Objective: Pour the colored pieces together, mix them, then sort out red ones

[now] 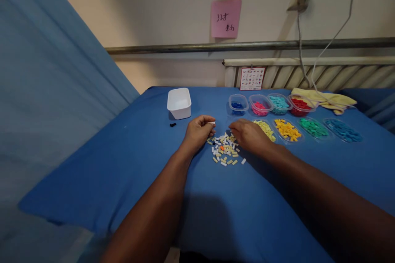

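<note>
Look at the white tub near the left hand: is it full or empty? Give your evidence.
Empty, as far as shows: the white tub stands upright and only its bare white inside is visible.

Dim, warm indoor light. Soft shadows fall toward the viewer beneath both forearms, darkest below the right hand (251, 135). Left hand (199, 131) reasonably sharp; the small pieces (224, 150) between the hands are slightly soft. Far left of the left hand, the frame smears and stretches. No glare.
</note>
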A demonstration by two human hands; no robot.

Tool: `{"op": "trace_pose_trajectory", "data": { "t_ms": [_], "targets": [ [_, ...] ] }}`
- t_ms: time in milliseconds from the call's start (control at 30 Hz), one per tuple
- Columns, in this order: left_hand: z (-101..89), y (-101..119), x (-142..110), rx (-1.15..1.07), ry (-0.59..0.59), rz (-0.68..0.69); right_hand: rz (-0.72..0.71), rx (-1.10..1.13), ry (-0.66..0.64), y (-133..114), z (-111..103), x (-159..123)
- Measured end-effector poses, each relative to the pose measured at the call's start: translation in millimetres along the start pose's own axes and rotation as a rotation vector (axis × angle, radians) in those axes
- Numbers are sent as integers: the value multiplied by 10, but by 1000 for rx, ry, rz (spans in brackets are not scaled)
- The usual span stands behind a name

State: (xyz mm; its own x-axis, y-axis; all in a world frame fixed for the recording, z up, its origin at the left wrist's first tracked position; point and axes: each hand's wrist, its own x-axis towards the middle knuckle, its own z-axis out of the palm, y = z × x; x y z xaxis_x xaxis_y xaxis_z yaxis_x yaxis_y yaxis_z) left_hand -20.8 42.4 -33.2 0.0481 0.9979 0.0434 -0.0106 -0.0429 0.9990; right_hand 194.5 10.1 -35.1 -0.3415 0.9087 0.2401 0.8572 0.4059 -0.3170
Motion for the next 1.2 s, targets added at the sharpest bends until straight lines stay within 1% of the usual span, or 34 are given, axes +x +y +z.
{"op": "trace_pose_trajectory", "data": {
  "t_ms": [67,100,200,300,333,367,467,500,567,633,700,767,833,1000,1200],
  "targets": [
    [7,-48,6,-5,12,-20,-10,-65,-90,-18,9,141],
    [6,-61,8,-14,9,-25,-15,-67,-108,-18,20,185],
    [-6,-73,1,-55,-34,-26,-13,-53,-114,-2,51,221],
    [-1,-62,-29,-68,-84,-28,-7,-29,-76,10,63,151],
    [8,-52,-46,-63,-106,-29,9,37,-41,9,64,107],
    [20,-39,-68,-60,-133,-31,41,162,8,5,64,54],
    [89,30,-167,-65,-247,-48,214,764,201,-23,57,-155],
    [121,60,-211,-71,-285,-54,275,944,247,-36,49,-233],
    [190,120,-303,-77,-357,-57,353,1154,294,-67,24,-379],
    [253,166,-383,-55,-414,-32,390,1253,311,-95,-6,-489],
    [297,188,-435,-4,-434,35,400,1292,329,-110,-29,-549],
    [320,187,-457,54,-428,116,400,1288,343,-113,-40,-567],
    [329,169,-462,84,-412,146,394,1265,356,-112,-38,-562],
    [329,116,-461,91,-368,71,350,1224,355,-111,-5,-547],
    [320,109,-469,131,-420,71,326,1224,351,-113,8,-554]
  ]
}}
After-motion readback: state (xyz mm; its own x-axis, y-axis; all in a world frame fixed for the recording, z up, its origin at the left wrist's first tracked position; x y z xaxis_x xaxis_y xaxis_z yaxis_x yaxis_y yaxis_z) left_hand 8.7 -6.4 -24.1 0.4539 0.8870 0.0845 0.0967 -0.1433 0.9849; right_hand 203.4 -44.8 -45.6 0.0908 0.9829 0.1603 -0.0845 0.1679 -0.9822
